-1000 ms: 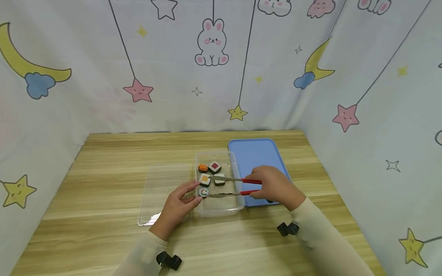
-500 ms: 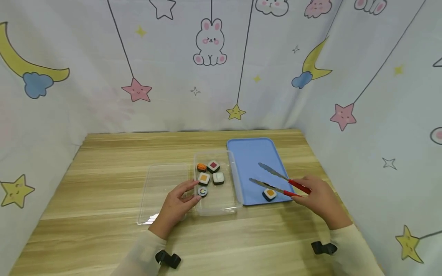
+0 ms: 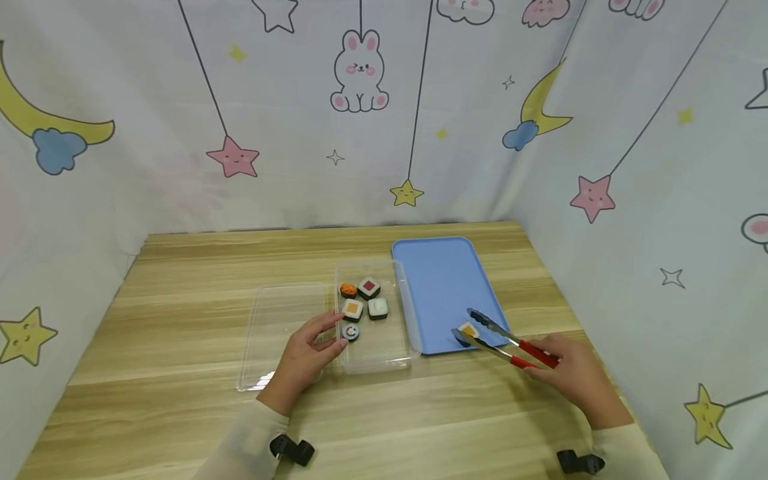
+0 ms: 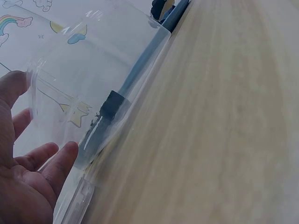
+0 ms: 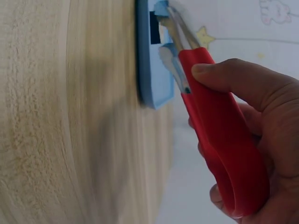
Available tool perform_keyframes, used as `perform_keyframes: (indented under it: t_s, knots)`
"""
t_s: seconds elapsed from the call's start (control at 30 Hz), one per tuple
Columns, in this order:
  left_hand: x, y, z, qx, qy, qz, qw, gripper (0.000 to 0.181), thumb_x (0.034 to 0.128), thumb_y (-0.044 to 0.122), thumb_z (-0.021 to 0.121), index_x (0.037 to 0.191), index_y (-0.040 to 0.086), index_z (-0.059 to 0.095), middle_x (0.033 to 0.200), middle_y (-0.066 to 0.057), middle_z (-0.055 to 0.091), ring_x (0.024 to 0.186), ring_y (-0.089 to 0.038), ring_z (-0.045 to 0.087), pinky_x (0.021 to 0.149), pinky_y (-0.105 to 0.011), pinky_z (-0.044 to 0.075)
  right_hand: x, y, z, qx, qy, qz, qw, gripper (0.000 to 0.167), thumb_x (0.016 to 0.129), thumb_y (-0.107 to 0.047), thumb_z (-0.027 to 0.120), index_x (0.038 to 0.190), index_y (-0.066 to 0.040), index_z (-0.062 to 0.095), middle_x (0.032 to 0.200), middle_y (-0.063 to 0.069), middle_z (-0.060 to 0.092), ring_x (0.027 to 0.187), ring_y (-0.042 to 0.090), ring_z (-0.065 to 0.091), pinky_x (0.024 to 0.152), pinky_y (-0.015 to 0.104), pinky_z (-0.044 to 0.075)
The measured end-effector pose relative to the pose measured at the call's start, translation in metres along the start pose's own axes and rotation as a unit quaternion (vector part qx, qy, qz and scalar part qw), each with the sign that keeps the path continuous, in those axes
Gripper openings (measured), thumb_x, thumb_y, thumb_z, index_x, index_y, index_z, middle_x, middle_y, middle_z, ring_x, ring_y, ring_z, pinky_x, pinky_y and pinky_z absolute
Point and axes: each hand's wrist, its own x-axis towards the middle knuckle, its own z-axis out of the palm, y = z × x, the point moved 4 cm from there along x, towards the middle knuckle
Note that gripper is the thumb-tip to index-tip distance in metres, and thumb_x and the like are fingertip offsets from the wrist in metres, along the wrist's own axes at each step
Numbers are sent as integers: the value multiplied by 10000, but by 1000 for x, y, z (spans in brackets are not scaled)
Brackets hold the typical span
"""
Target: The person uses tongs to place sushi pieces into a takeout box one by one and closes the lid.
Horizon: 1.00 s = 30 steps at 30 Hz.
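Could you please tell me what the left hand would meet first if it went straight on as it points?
The side wall of the clear box, which the left hand seems to touch or nearly touch; depth is hard to judge. Past it, probably the square orange-topped sushi.

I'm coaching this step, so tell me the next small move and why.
Probably squeeze the tongs with the right hand: they stand open at the sushi piece on the blue tray, so a grip looks close.

- A wood-grained counter (image 3: 384,427)
- On its left, a flat clear lid (image 3: 273,333)
- Beside that, a clear container (image 3: 384,343)
- Farther right, a blue tray (image 3: 441,273)
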Motion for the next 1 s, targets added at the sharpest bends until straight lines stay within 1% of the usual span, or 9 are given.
perform_keyframes:
  t_s: [0.1,0.17,0.33,0.47,0.6,0.8,1.0]
  knots:
    - [1,0,0,-26,2,-37,10000,512,920,82,804,1395,-1,634,1557,-177,482,1390,-387,508,1024,-371,567,-3,-1,1,31,-37,-31,10000,399,759,-199,930,1121,-83,810,902,-24,704,732,133,580,597,279,499]
    - [1,-1,0,-36,-5,-73,10000,514,920,85,804,1398,2,633,1559,-178,478,1394,-390,505,1027,-373,565,-4,-1,1,16,-61,-46,10000,389,761,-206,929,1112,-87,812,904,-28,711,732,127,587,597,279,505]
    - [1,-1,0,-66,-11,-82,9999,516,919,83,806,1400,9,635,1557,-185,477,1396,-398,501,1028,-380,565,-5,-2,1,43,-48,-27,10000,381,769,-202,927,1119,-100,814,928,-17,732,762,140,622,613,298,535]
    - [0,0,0,-101,-9,-60,9999,512,918,79,805,1395,2,636,1554,-189,479,1397,-394,501,1031,-388,563,-4,-3,0,92,-16,-19,10000,385,768,-200,926,1122,-94,815,941,-8,734,768,153,629,612,305,536]
    - [0,-1,1,-126,-30,-53,9999,508,922,69,798,1396,-6,631,1554,-195,475,1402,-389,497,1032,-375,562,-1,-5,-1,100,66,-114,9999,395,767,-205,925,1126,-84,812,961,14,743,771,160,638,607,304,537]
    - [1,-2,1,-148,-34,-83,9999,505,922,53,794,1396,-8,631,1557,-195,472,1405,-390,494,1035,-371,560,11,-14,-7,148,140,-304,9993,371,784,-178,912,1123,-68,808,933,9,732,740,131,614,579,265,518]
    - [0,0,0,-97,-17,-93,9999,507,922,71,799,1395,-3,633,1560,-187,473,1402,-378,499,1031,-366,562,32,-30,-19,290,121,-332,9990,384,792,-171,912,1153,-92,810,1017,62,753,833,201,656,623,292,566]
